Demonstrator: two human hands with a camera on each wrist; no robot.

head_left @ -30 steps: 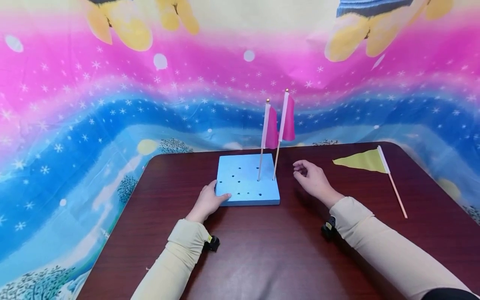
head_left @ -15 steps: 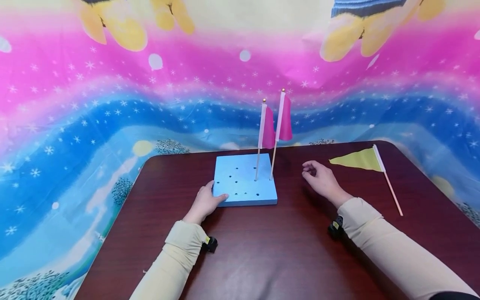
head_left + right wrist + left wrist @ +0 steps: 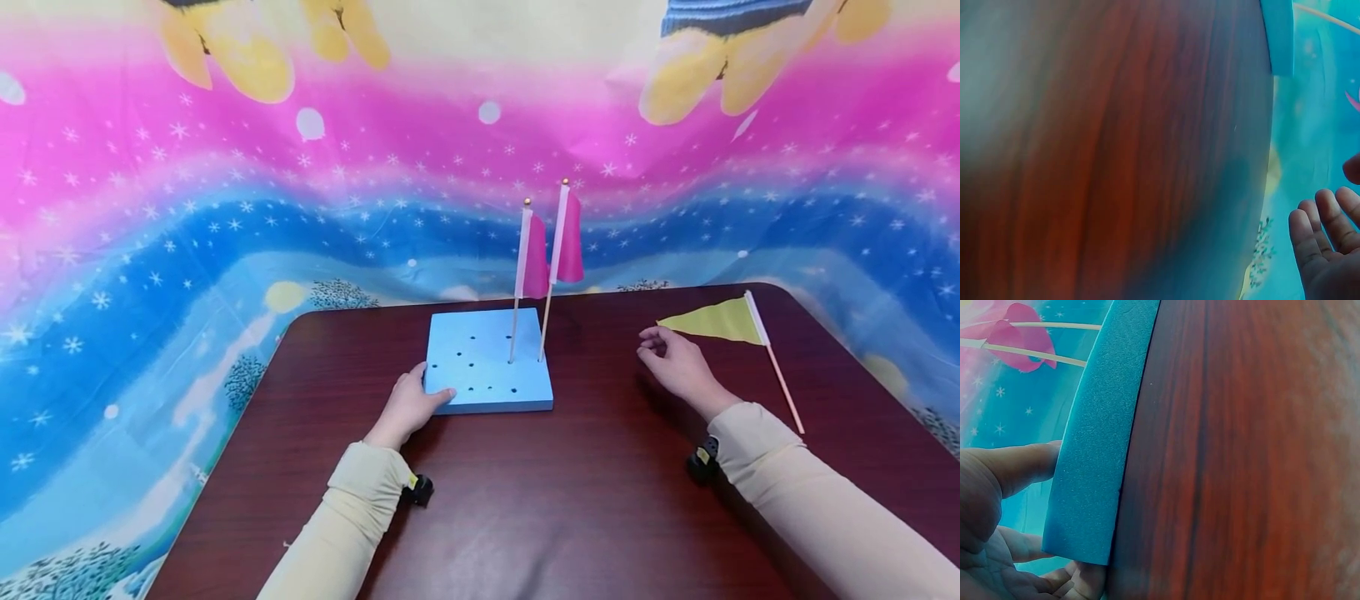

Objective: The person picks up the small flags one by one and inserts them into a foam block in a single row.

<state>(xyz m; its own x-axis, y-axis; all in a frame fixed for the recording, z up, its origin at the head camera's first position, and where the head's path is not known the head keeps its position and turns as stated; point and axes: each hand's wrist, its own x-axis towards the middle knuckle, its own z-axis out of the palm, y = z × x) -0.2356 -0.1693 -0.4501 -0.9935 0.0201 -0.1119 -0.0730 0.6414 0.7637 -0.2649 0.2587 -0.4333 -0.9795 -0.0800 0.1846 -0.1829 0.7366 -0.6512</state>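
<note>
A light blue foam board [image 3: 487, 377] with several small holes lies on the table. My left hand [image 3: 408, 402] grips its near left corner, thumb on the top face and fingers along the left side, as the left wrist view [image 3: 1085, 450] also shows. Two pink flags [image 3: 536, 257] [image 3: 570, 237] stand upright on thin sticks in holes at the board's right side. My right hand [image 3: 681, 367] hovers over the table with loosely bent fingers and holds nothing. Its fingertips are right by the tip of a yellow triangular flag [image 3: 716, 322], which lies flat on the right.
The dark red-brown wooden table [image 3: 480, 500] has rounded far corners. A colourful printed cloth [image 3: 420, 150] hangs behind it and at both sides. The yellow flag's wooden stick [image 3: 786, 390] points toward the near right.
My right hand has moved right, away from the board and toward the yellow flag. My left hand stays on the board's corner; the head view has shifted slightly.
</note>
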